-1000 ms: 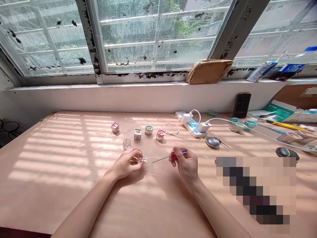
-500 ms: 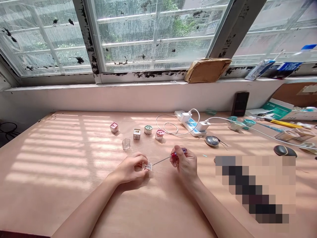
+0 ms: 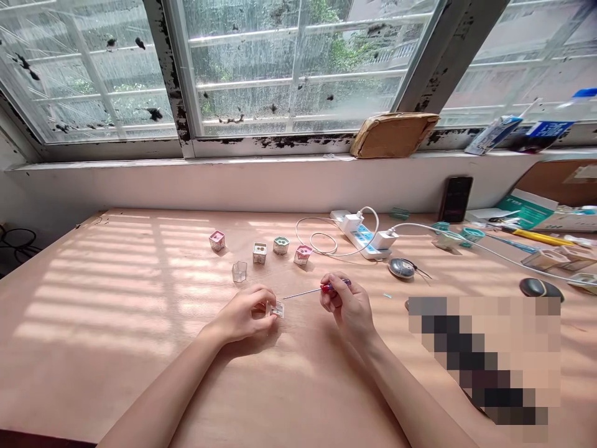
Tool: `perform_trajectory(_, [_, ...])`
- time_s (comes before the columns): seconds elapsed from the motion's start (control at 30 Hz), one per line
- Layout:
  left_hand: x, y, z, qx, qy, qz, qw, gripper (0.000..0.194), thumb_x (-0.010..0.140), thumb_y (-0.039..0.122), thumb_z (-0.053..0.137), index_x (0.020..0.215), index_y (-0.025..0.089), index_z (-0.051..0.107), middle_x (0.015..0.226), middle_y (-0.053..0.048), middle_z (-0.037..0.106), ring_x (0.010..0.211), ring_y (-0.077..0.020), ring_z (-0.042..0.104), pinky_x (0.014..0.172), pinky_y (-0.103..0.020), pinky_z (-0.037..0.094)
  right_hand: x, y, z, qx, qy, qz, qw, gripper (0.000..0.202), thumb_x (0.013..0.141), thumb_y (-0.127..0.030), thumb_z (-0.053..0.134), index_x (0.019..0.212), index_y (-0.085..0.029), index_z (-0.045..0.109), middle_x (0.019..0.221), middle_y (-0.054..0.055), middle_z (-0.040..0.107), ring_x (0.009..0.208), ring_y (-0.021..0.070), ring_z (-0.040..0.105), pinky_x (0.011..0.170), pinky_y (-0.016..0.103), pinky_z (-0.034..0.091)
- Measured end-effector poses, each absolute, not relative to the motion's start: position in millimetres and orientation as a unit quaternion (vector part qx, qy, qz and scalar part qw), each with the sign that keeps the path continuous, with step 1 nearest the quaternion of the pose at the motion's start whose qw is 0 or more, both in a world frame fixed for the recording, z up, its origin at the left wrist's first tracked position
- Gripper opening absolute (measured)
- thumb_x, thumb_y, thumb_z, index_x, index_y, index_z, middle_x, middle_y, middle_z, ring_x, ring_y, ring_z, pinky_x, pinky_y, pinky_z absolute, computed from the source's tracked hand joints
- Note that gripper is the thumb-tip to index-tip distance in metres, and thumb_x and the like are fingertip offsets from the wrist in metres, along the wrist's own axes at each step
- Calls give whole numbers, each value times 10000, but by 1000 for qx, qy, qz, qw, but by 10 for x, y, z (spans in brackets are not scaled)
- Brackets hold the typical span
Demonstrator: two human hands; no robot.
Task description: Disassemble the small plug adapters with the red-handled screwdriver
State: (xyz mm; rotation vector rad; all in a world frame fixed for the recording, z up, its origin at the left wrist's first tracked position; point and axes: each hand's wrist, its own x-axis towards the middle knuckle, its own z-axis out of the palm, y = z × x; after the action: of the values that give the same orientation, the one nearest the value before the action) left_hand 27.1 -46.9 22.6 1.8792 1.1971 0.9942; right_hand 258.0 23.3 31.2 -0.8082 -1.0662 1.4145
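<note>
My left hand (image 3: pixel 249 312) pinches a small pale pencil sharpener piece (image 3: pixel 278 309) between thumb and fingers, just above the table. Its fine detail is too small to make out. In my right hand (image 3: pixel 347 303) is a screwdriver (image 3: pixel 328 288) with a red and blue handle, its thin shaft pointing left. The tip is slightly above and right of the piece, seemingly apart from it. Beyond my left hand stands a clear, open cup (image 3: pixel 239 271). Behind it are small two-hole pencil sharpeners: a pink one (image 3: pixel 217 241), a white one (image 3: pixel 260 252), a green one (image 3: pixel 280 246) and another pink one (image 3: pixel 303 254).
A power strip (image 3: pixel 366 241) with white plugs and a looping cable lies at the back. To the right are a grey mouse-shaped object (image 3: pixel 402 268), a black mouse (image 3: pixel 541 288), a phone (image 3: pixel 456 199) against the wall and more sharpener parts (image 3: pixel 472 235). A blurred patch covers the right front.
The screwdriver's tip has lifted up and away from the sharpener piece, so the shaft lies flatter. The view has shifted slightly; both hands keep their hold.
</note>
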Motion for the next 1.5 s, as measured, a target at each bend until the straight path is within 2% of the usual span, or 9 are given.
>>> perform_trajectory(0.27, [223, -438, 211, 709, 470, 396, 344, 120, 822, 131, 624, 924, 193, 641, 1062, -42, 626, 917, -136, 629, 801, -234, 592, 2606, 236, 289, -318, -492, 615, 528, 352, 789, -524, 769, 799, -185, 677, 529, -3, 592, 418, 94, 462, 402, 218, 355])
perform_trajectory(0.43, [219, -440, 218, 710, 461, 402, 349, 116, 833, 126, 613, 921, 200, 631, 1048, -32, 621, 906, -129, 621, 810, -237, 586, 2620, 244, 268, -318, -503, 613, 520, 403, 798, -574, 766, 788, -182, 677, 559, 7, 608, 427, 96, 479, 406, 224, 352])
perform_trajectory(0.57, [214, -440, 208, 709, 465, 401, 347, 114, 834, 135, 619, 925, 201, 633, 1062, -34, 624, 911, -131, 623, 812, -240, 583, 2604, 262, 251, -315, -504, 612, 521, 432, 781, -596, 787, 782, -184, 659, 560, -5, 594, 421, 87, 478, 406, 219, 338])
perform_trajectory(0.93, [209, -429, 199, 718, 480, 382, 329, 125, 830, 154, 617, 946, 191, 647, 1056, -49, 637, 907, -144, 627, 809, -253, 578, 2578, 234, 260, -306, -523, 591, 532, 369, 703, -440, 884, 886, -190, 684, 588, -39, 548, 494, 105, 474, 465, 254, 401])
perform_trajectory(1.27, [249, -445, 206, 727, 469, 382, 325, 120, 826, 143, 631, 934, 190, 653, 1056, -49, 647, 907, -147, 637, 801, -251, 570, 2563, 261, 233, -324, -489, 560, 585, 433, 734, -542, 851, 796, -193, 603, 593, -14, 601, 447, 94, 471, 427, 244, 395])
perform_trajectory(1.5, [329, -483, 232, 751, 450, 351, 331, 132, 828, 156, 646, 952, 194, 669, 1064, -44, 647, 891, -146, 642, 789, -237, 540, 2534, 216, 226, -322, -530, 521, 587, 449, 779, -564, 811, 723, -192, 566, 577, -18, 601, 408, 83, 470, 401, 232, 384])
